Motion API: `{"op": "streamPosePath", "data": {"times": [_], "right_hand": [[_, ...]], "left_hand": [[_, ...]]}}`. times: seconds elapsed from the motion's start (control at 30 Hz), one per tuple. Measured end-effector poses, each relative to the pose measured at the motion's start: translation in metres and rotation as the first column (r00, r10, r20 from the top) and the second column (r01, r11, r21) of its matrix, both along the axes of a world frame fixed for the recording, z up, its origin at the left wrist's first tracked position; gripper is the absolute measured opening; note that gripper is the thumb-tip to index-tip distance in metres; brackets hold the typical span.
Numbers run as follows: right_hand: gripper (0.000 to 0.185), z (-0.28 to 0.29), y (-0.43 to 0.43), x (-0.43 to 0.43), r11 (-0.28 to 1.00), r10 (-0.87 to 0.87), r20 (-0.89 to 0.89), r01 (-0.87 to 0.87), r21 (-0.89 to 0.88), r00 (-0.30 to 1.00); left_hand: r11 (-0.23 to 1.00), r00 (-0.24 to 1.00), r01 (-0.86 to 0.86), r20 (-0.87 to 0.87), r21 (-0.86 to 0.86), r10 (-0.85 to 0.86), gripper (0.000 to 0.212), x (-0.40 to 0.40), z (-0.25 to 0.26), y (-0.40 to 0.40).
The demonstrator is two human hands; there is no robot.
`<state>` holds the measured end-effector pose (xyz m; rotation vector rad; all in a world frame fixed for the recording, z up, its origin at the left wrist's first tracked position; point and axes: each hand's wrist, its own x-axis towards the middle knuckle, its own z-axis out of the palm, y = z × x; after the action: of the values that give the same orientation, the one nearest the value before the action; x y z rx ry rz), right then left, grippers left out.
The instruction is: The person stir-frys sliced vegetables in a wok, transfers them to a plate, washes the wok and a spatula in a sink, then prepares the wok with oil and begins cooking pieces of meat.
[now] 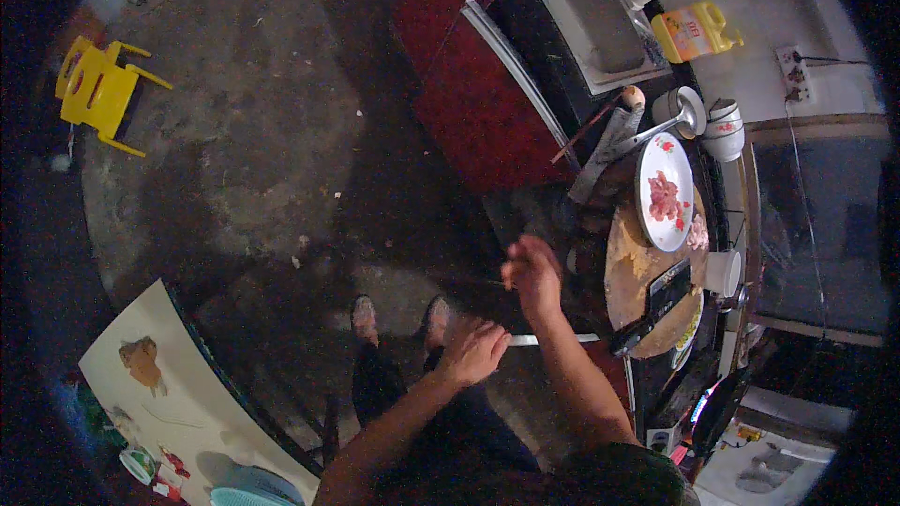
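Note:
My left hand point(474, 355) is in front of my legs, fingers slightly bent, with nothing seen in it. Its fingertips appear beside a narrow pale edge point(524, 340), but contact cannot be told. Blurred and loosely curled, my right hand point(534, 277) hovers left of the counter, holding nothing visible. To its right lies a round wooden cutting board point(626, 267). A dark-bladed cleaver point(668, 292) rests there, handle towards me. Pieces of raw meat point(697, 233) lie at the board's far side. An oval floral plate point(650, 161) with sliced raw meat point(663, 197) overlaps the board.
A white cup point(723, 273) and a plate of chopped green food point(689, 341) stand beyond the board. Further along are a metal ladle point(692, 112), stacked bowls point(724, 130), a yellow jug point(692, 31) and a sink point(583, 21). A cream-topped table point(176, 358) and yellow chair point(98, 88) stand left.

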<state>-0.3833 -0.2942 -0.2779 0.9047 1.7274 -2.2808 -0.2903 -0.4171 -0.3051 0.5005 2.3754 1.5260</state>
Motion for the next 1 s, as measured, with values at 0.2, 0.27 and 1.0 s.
{"op": "streamPosePath", "data": {"times": [0.2, 0.27, 1.0], "right_hand": [[0.025, -0.146, 0.072, -0.078, 0.801, -0.542, 0.073, 0.541, -0.257, 0.837], [0.025, -0.164, 0.101, -0.086, 0.767, -0.610, -0.002, 0.591, -0.249, 0.792], [0.022, -0.177, 0.160, -0.056, 0.668, -0.729, -0.258, 0.741, -0.067, 0.634]], "left_hand": [[0.997, 0.999, 0.021, -0.039, 0.078, -0.018, 0.026, 0.043, -0.028, 0.005], [0.980, 0.980, 0.197, 0.017, -0.012, -0.196, 0.026, 0.040, -0.017, -0.001], [0.991, 0.997, 0.001, -0.074, 0.135, 0.009, 0.026, 0.044, -0.005, -0.020]]}}
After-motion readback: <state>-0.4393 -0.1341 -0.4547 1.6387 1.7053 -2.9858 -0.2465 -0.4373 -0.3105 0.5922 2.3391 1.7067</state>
